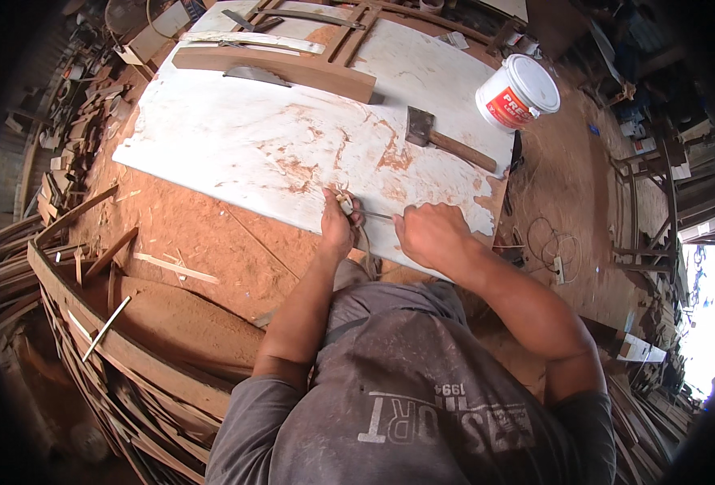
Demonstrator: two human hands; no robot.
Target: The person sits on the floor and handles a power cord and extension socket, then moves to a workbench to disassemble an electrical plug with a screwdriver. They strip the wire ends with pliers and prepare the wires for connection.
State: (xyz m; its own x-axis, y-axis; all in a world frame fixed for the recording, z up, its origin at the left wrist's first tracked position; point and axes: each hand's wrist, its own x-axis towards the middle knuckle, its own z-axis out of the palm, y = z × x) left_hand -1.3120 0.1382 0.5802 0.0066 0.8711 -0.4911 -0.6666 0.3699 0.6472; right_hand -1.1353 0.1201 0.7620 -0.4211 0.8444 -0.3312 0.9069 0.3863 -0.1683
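Note:
My left hand (338, 229) is closed around a small whitish piece (344, 204), held just over the near edge of the white-coated table (236, 153). A pale cord (364, 242) hangs below that hand; whether it joins the piece I cannot tell. In my right fist (434, 236) is a screwdriver (377, 215), its handle hidden by the fingers. Its thin metal shaft points left and reaches the whitish piece. Beyond my right hand lies a mallet with a dark square head (419, 127) and a wooden handle (464, 151).
A white lidded bucket (499, 87) stands at the table's right side. Toward the back lie a wooden beam (293, 71), a curved blade (252, 76) and a wooden frame (349, 40). Left of me are stacked timber strips (123, 396). A cable with a white socket (558, 267) lies at right.

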